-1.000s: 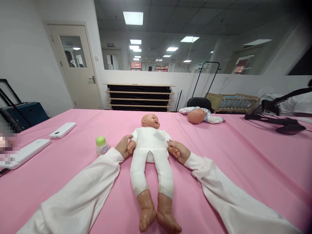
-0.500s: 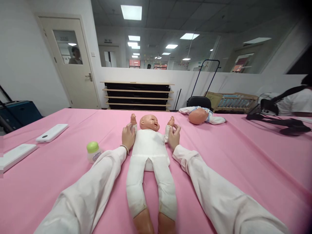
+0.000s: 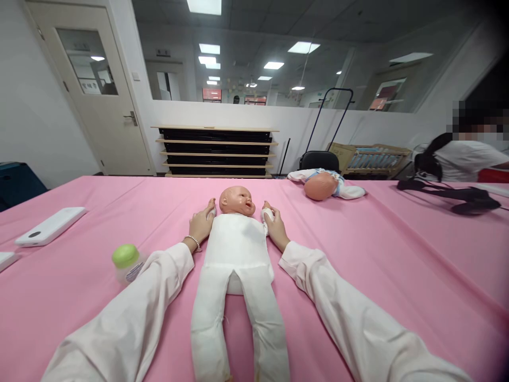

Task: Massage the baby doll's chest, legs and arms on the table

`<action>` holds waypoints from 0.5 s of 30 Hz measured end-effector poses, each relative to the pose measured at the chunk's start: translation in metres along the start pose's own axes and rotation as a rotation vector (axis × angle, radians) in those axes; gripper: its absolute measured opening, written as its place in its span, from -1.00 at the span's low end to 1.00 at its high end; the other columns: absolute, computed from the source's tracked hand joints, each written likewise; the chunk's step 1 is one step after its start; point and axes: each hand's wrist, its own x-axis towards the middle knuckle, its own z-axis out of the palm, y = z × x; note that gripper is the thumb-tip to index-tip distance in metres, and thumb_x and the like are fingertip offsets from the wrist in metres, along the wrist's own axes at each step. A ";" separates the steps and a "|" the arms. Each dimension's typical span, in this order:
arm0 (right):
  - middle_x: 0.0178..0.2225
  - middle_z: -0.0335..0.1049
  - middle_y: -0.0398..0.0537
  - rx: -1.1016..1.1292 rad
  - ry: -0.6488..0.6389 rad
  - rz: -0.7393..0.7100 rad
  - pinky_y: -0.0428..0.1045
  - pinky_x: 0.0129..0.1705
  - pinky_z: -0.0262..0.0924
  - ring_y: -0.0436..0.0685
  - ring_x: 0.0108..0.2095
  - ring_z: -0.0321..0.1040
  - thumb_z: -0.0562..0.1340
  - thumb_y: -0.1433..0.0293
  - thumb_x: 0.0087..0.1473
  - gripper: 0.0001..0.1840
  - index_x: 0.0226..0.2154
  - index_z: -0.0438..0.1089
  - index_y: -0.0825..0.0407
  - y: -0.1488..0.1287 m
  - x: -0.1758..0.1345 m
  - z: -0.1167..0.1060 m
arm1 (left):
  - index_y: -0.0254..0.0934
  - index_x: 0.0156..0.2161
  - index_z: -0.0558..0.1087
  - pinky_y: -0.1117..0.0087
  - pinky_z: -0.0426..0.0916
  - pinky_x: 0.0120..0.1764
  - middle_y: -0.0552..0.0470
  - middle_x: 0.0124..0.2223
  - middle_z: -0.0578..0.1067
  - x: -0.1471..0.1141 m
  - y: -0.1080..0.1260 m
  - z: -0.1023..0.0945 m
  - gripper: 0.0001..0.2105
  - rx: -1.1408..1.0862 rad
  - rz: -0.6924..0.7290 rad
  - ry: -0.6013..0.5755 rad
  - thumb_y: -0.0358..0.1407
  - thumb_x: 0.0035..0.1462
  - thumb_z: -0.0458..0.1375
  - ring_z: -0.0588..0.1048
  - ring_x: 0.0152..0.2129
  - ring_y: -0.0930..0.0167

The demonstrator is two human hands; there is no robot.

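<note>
A baby doll (image 3: pixel 237 244) with a white cloth body lies on its back on the pink-covered table (image 3: pixel 345 254), its head at the far end and turned to the right. My left hand (image 3: pixel 201 225), with a beaded bracelet at the wrist, is closed around the doll's arm on the left side. On the other side my right hand (image 3: pixel 276 228) grips the other arm, thumb and fingers wrapped about the white forearm. Both doll hands poke out just past my fingers. The doll's feet are cut off by the lower edge of the view.
Left of my sleeve stands a jar with a green lid (image 3: pixel 126 257). Beyond it lies a white power bank-like device (image 3: pixel 51 226). A second doll (image 3: pixel 321 185) lies at the far edge, with black straps (image 3: pixel 449 199) to its right. A person (image 3: pixel 469 156) is at the right.
Both doll arms have gone from raised upright to lower beside the head, with my hands still around them. The view has shifted, and the person behind the door window is gone from sight.
</note>
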 end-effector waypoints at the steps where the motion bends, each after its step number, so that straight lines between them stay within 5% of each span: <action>1: 0.03 0.17 0.24 -0.002 0.022 -0.012 0.17 0.06 0.10 0.27 0.03 0.17 0.11 0.10 -0.10 -0.31 0.03 0.10 0.17 -0.001 -0.001 0.001 | -0.13 0.11 0.24 0.18 0.25 -0.05 -0.04 0.02 0.41 -0.001 0.000 0.000 -0.60 -0.029 0.014 0.026 -0.25 0.16 -0.10 0.38 -0.08 0.23; 6: 0.17 -0.06 0.26 0.024 0.166 -0.260 0.18 0.10 0.07 0.24 0.10 0.10 0.13 0.19 -0.07 -0.21 0.15 -0.12 0.17 -0.009 -0.017 -0.001 | -0.32 0.21 -0.06 0.24 0.33 -0.13 -0.20 0.05 0.31 -0.015 0.005 -0.008 -0.35 -0.241 0.000 0.239 -0.24 0.04 0.07 0.39 -0.12 0.25; 9: 0.19 -0.10 0.26 0.079 0.079 -0.398 0.16 0.13 0.06 0.21 0.15 0.05 0.19 0.27 -0.10 -0.14 0.18 -0.18 0.17 -0.014 -0.036 -0.014 | -0.31 0.23 -0.15 0.29 0.34 -0.13 -0.19 0.02 0.29 -0.035 0.011 -0.019 -0.22 -0.358 0.064 0.328 -0.27 -0.05 0.15 0.37 -0.13 0.31; 11: 0.17 -0.04 0.23 0.144 -0.016 -0.404 0.10 0.15 0.06 0.18 0.16 0.03 0.27 0.34 -0.15 -0.12 0.16 -0.12 0.19 -0.019 -0.050 -0.027 | -0.28 0.17 -0.01 0.27 0.32 -0.08 -0.14 -0.03 0.30 -0.053 0.013 -0.029 -0.31 -0.351 0.142 0.344 -0.28 -0.07 0.16 0.36 -0.13 0.32; 15: -0.23 0.37 0.02 0.258 -0.178 -0.128 -0.14 -0.25 0.35 -0.03 -0.23 0.35 0.15 0.28 0.09 -0.70 -0.18 0.29 0.16 -0.033 -0.077 -0.050 | -0.24 -0.16 0.30 0.21 0.30 -0.03 -0.06 -0.14 0.30 -0.090 0.004 -0.053 -0.70 -0.206 0.381 0.162 -0.40 -0.09 0.09 0.34 -0.14 0.31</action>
